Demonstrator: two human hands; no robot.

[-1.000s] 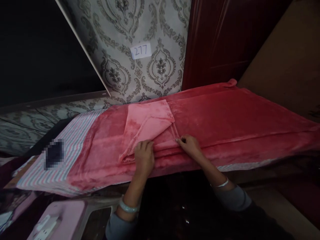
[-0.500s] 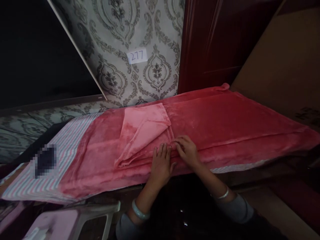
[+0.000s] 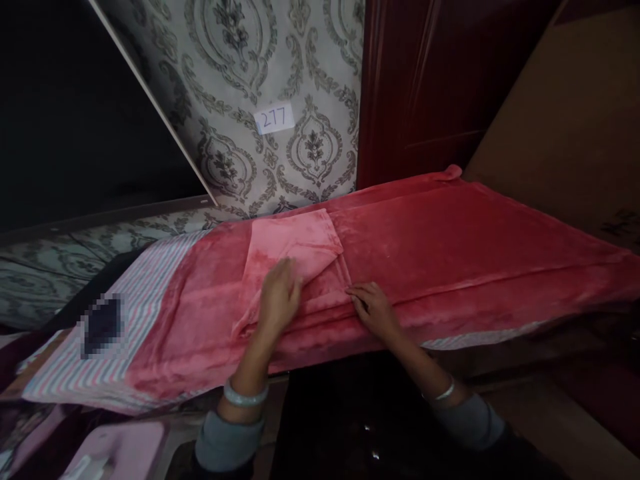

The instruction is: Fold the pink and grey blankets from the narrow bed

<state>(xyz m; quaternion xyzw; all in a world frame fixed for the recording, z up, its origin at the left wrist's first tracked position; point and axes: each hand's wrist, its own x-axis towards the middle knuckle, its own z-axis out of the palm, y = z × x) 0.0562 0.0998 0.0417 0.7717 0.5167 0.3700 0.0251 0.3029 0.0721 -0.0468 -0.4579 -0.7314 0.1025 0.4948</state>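
Observation:
A folded light-pink plush cloth (image 3: 273,233) lies on the red blanket, its upper layer turned back in a slanting flap. My left hand (image 3: 280,297) is over the flap, palm down, with the thumb apart from the fingers; the fingertips are bent away and partly hidden. At the cloth's right edge, my right hand (image 3: 377,310) pinches the corner between thumb and fingers. The red plush blanket (image 3: 440,240) spreads beneath both hands and the cloth.
A striped sheet (image 3: 165,267) shows at the left, with a dark pixelated object (image 3: 103,325) on it. Behind are a large dark screen (image 3: 90,113) and patterned wallpaper with a numbered paper (image 3: 275,118). A pink stool (image 3: 120,447) stands at lower left.
My left hand has moved left and slightly up, from the cloth's lower right part onto its flap. My right hand has stayed nearly in place at the edge.

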